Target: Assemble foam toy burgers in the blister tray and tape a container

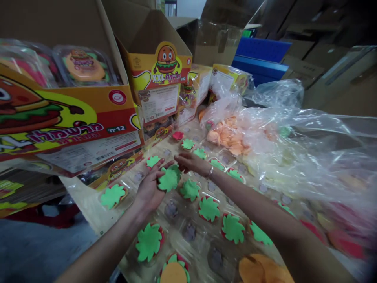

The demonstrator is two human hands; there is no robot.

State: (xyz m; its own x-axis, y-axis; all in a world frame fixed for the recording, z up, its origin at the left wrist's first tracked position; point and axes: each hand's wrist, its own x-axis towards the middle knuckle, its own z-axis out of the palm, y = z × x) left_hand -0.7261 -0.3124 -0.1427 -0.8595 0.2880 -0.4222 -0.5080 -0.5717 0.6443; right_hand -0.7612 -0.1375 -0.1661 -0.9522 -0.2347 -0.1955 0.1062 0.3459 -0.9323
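My left hand (150, 189) is closed around a small stack of green lettuce-shaped marshmallow pieces (169, 179), held above the trays. Close to the stack's far edge is my right hand (193, 163), its fingers bent and drawn together; anything between the fingertips is hidden. Beneath both hands, clear plastic trays cover the table. Many cups hold a green lettuce-shaped piece (209, 208) over a red layer, while others show only a grey-brown shape (189, 231). At the near edge, one green piece carries a round orange piece (174, 272).
Printed burger display boxes (160, 74) stand along the left and back, one holding packed clear containers (84, 66). A plastic bag (273, 129) sprawls across the right side, beside a heap of peach-orange pieces (228, 135). Orange discs (262, 269) lie at the near edge. Blue bins (260, 59) stand behind.
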